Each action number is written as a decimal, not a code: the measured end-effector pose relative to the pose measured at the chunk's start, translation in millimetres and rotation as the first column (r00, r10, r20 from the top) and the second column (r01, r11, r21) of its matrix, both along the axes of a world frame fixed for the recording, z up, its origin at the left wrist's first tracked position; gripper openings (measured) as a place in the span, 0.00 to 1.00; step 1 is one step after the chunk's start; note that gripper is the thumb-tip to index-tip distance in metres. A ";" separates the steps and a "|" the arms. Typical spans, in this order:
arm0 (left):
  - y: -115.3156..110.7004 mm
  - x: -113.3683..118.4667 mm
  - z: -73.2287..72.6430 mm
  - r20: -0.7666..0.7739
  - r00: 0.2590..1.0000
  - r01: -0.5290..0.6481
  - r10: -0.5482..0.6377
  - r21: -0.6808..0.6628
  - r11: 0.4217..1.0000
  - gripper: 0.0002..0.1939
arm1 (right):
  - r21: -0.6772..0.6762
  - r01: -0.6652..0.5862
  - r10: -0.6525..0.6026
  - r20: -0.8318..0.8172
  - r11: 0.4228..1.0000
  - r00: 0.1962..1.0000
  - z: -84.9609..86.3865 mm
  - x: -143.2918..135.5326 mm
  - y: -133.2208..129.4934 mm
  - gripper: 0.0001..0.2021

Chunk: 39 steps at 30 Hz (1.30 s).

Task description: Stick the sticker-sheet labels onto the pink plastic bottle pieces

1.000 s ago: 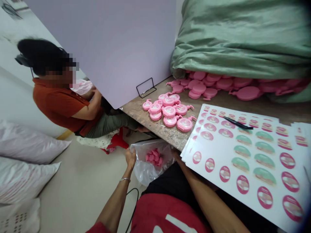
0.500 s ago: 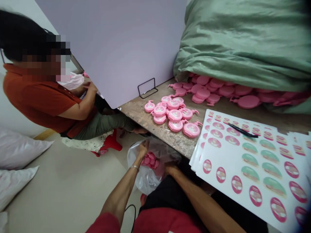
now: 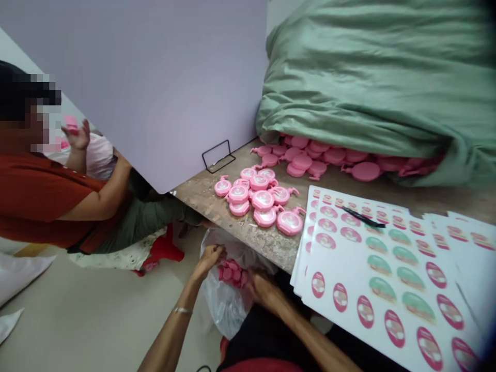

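Below the table edge hangs a clear plastic bag [image 3: 228, 310] with a heap of pink plastic pieces [image 3: 232, 274] inside. My left hand [image 3: 212, 257] is closed at the bag's upper left rim, its fingers pinched on the plastic. My right hand [image 3: 263, 290] is at the bag's right side, next to the pink pieces; its fingers are blurred and partly hidden. On the table above lie several pink round cases [image 3: 264, 200] with labels on top, piled loosely near the edge.
Sticker sheets [image 3: 349, 243] with a black tool [image 3: 364, 217] cover the right of the table [image 3: 201, 194]. Behind are a green sack [image 3: 360, 88] over more pink cases, a grey panel [image 3: 155, 77] and a wire stand [image 3: 218, 156]. A co-worker [image 3: 50, 191] sits at left.
The view has shifted, so the table things appear further left. Both my hands show more clearly at the bag's rim. The co-worker has raised a hand with a pink piece.
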State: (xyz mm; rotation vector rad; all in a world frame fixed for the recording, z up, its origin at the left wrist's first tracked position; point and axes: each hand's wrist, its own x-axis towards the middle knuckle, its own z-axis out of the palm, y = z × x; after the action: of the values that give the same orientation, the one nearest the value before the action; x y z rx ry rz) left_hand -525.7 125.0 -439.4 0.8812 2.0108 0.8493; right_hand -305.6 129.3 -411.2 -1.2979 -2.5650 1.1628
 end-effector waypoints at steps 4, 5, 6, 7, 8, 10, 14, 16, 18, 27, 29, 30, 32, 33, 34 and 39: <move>32.6 -30.7 58.4 -0.089 0.993 -0.053 0.079 0.261 0.964 0.25 | 0.012 -0.126 0.125 -0.267 0.992 0.956 61.7 32.5 -19.2 0.10; 51.1 -39.3 69.1 -0.130 0.983 -0.076 0.126 0.336 0.939 0.26 | 0.065 -0.023 0.042 -0.315 0.998 0.948 72.9 41.4 -12.0 0.13; 72.4 -47.2 77.3 -0.164 0.972 -0.088 0.166 0.401 0.912 0.25 | 0.165 0.120 -0.055 -0.352 0.979 0.935 80.6 49.2 1.0 0.17; 95.4 -53.9 82.8 -0.191 0.964 -0.083 0.187 0.452 0.888 0.24 | 0.274 0.268 -0.171 -0.330 0.923 0.928 84.9 55.1 18.8 0.22; 118.7 -58.9 85.7 -0.208 0.959 -0.068 0.192 0.490 0.869 0.23 | 0.377 0.346 -0.255 -0.272 0.859 0.928 86.1 58.8 39.8 0.28; 160.8 -62.7 86.0 -0.217 0.968 0.004 0.129 0.524 0.852 0.22 | 0.465 0.356 -0.358 -0.087 0.810 0.929 83.0 59.2 84.0 0.40; 204.1 -50.0 78.0 -0.189 0.972 0.219 -0.138 0.534 0.817 0.23 | 0.342 0.258 -0.327 0.163 0.904 0.931 75.3 41.8 141.8 0.53; 204.2 -41.1 75.3 -0.172 0.956 0.294 -0.239 0.537 0.791 0.23 | 0.320 0.211 -0.275 0.167 0.923 0.947 74.0 30.3 149.9 0.55; 194.7 -34.1 74.7 -0.158 0.941 0.335 -0.298 0.539 0.773 0.22 | 0.334 0.169 -0.231 0.154 0.927 0.961 72.4 20.6 148.5 0.55; 111.6 -15.9 77.9 -0.025 0.951 0.268 -0.307 0.555 0.787 0.21 | 0.458 0.151 -0.159 -0.021 0.876 0.987 59.6 -0.3 92.8 0.46; 90.8 -12.8 78.3 0.011 0.965 0.208 -0.261 0.571 0.794 0.21 | 0.498 0.155 -0.157 -0.038 0.853 0.987 59.8 -3.5 76.9 0.43; 80.3 -11.4 78.0 0.030 0.972 0.171 -0.231 0.582 0.795 0.20 | 0.515 0.149 -0.151 -0.038 0.844 0.988 60.3 -4.9 69.3 0.42; 59.4 -8.7 75.8 0.068 0.984 0.092 -0.165 0.601 0.794 0.20 | 0.544 0.129 -0.134 -0.030 0.829 0.990 61.4 -7.4 55.3 0.39; 49.2 -7.2 73.5 0.085 0.988 0.051 -0.129 0.608 0.793 0.19 | 0.558 0.118 -0.126 -0.024 0.821 0.992 61.7 -8.7 49.0 0.38; 39.2 -5.4 70.3 0.100 0.991 0.008 -0.088 0.613 0.790 0.19 | 0.574 0.107 -0.119 -0.017 0.812 0.993 61.5 -10.2 43.0 0.37; -4.6 8.7 39.4 0.121 0.984 -0.177 0.131 0.598 0.782 0.18 | 0.662 0.021 -0.042 0.016 0.749 0.999 46.3 -17.1 13.6 0.30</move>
State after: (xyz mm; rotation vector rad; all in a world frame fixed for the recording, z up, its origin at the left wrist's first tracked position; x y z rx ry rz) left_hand -517.1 120.4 -400.1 1.0123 1.7719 1.6596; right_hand -322.7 142.9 -364.9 -1.1525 -2.5677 0.1475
